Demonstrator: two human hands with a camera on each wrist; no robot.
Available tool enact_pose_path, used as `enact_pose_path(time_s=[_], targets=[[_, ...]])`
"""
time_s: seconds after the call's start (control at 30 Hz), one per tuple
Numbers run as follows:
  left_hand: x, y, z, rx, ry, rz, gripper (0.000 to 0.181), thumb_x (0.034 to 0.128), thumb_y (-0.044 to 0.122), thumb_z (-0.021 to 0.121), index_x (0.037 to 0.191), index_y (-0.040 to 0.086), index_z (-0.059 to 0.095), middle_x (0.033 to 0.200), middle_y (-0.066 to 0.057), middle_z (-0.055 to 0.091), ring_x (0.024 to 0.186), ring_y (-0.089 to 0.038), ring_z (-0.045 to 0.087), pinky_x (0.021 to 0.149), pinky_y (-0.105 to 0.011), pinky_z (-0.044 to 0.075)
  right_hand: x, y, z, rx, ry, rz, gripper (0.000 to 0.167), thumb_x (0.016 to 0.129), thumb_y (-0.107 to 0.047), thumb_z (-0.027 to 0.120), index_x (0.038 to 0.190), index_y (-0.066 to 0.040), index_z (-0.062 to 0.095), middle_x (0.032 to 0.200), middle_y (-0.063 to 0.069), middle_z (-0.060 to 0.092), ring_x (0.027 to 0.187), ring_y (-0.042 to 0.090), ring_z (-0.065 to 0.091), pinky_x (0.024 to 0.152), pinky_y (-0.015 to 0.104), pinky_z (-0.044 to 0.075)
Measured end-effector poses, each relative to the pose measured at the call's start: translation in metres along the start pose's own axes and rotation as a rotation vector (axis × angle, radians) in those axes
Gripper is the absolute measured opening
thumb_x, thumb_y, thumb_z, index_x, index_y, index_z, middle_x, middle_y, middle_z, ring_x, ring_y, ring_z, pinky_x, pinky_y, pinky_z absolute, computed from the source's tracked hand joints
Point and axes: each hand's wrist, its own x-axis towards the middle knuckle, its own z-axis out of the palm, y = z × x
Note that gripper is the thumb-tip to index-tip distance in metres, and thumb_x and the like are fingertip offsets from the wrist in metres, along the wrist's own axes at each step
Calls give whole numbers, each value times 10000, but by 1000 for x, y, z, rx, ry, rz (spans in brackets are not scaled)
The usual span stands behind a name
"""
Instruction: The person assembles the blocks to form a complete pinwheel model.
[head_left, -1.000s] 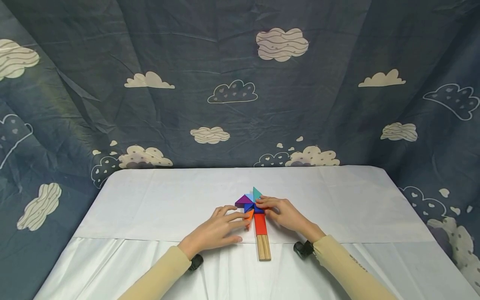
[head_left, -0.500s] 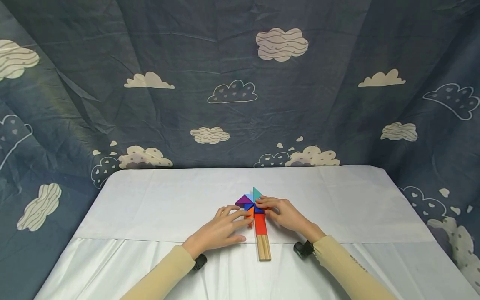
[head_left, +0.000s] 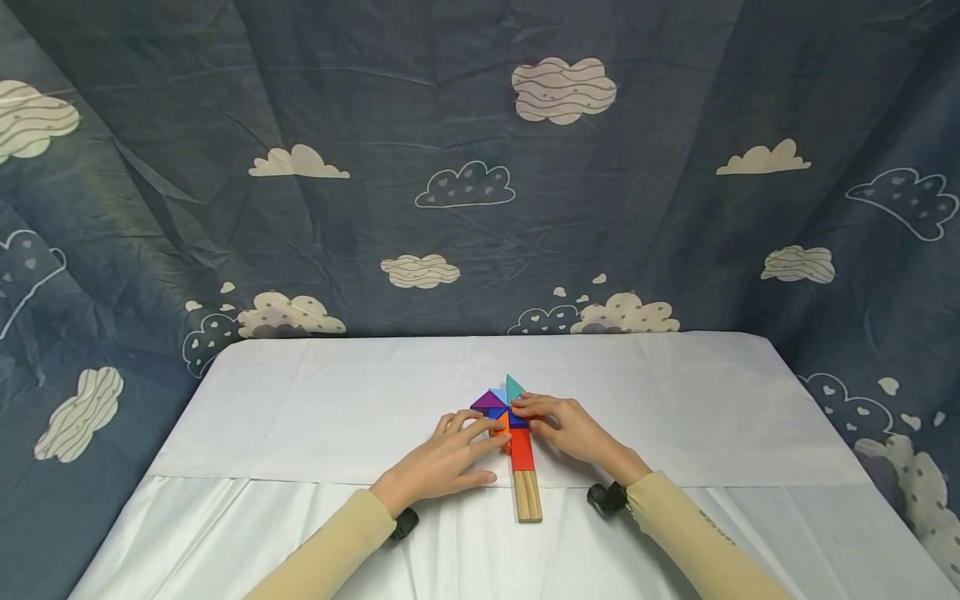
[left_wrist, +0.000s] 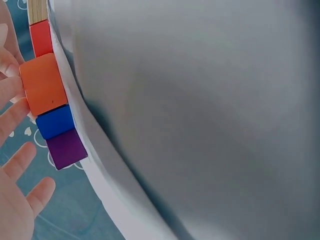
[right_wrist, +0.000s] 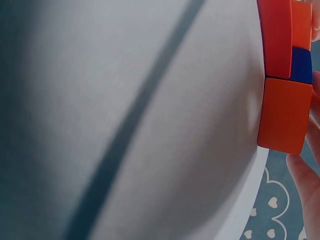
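Coloured wooden blocks lie in a pinwheel on the white table. A purple triangle block [head_left: 489, 400] forms its left, a teal triangle block [head_left: 512, 387] its top, with blue blocks [head_left: 519, 421] around the middle. My left hand [head_left: 442, 467] touches an orange triangle block [left_wrist: 45, 85] at the lower left with its fingers; the thumb stays apart from it. Fingers of my right hand [head_left: 566, 421] rest on the pinwheel's right side, over another orange block [right_wrist: 285, 115], its thumb near that block's end. Below runs a red block [head_left: 521, 450], followed by a plain wooden block [head_left: 527, 497].
A white cloth [head_left: 337, 408] covers the table, with a seam across it. Behind and at both sides hangs a dark curtain [head_left: 637, 208] printed with clouds. A dark camera band [head_left: 607, 498] sits at the right wrist.
My left hand has shifted slightly right, and the orange triangle block has moved with it, up against the blue and red blocks. My right hand has stayed in place.
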Motion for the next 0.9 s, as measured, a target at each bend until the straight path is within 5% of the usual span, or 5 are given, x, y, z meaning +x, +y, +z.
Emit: enact_pose_path(time_s=[0.9], targets=[[-1,0,2,11,20,-1,545,951,434,559,1422,173,480,1452,-32,401,1315,-281,288,1024,-484,301,-1,-1,0,6,-4,-3,324,921,-27,591,1240,-47,646,1324,79,570,1309,311,416,1029,563,312]])
